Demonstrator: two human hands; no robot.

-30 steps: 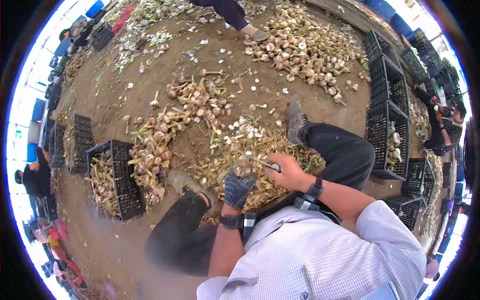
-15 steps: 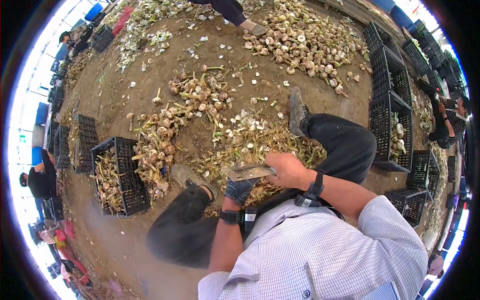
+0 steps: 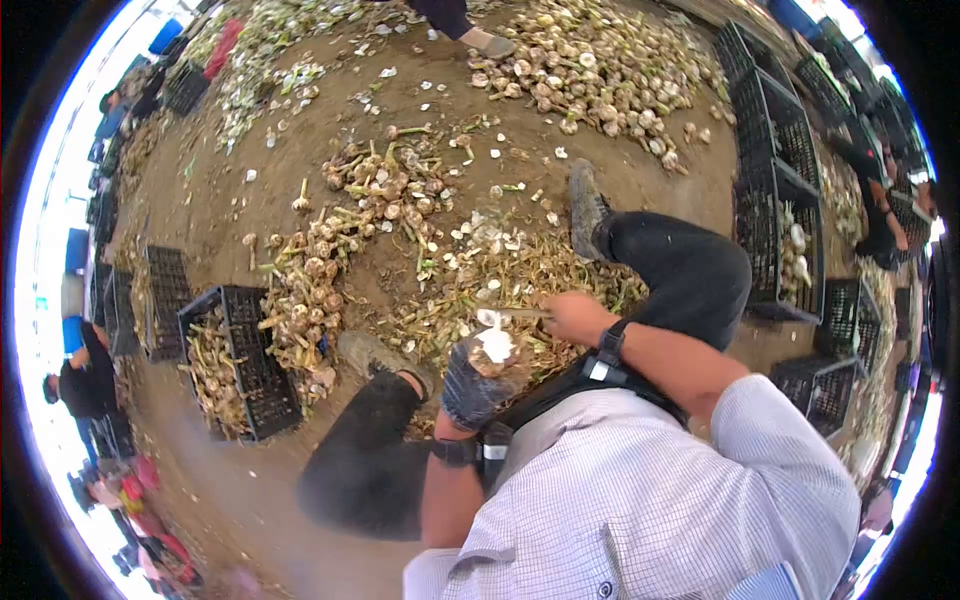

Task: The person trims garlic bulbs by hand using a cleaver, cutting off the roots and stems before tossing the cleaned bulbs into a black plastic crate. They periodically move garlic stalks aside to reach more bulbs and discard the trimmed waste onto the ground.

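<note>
My left hand [image 3: 472,392], in a dark glove, is wrapped round a garlic bulb [image 3: 497,347] whose bright white cut face points up. My right hand [image 3: 577,318] is bare and grips a knife [image 3: 524,312], its blade seen nearly edge-on and reaching left just beyond the bulb. A small white slice [image 3: 488,317] shows at the blade's tip. Under both hands lies a heap of garlic trimmings [image 3: 530,270], dry stalks mixed with pale slices, between my spread legs.
Untrimmed garlic bulbs [image 3: 315,275] with stalks form a pile ahead to the left. Beside it a black crate [image 3: 262,350] tilts, with stalks in it. A larger garlic heap [image 3: 610,85] lies ahead, near another person's foot [image 3: 492,45]. Black crates [image 3: 765,235] line the right.
The knife has turned from flat above my left hand to nearly edge-on. My left hand has rotated, bringing the bulb's white cut face into sight. The view has shifted slightly.
</note>
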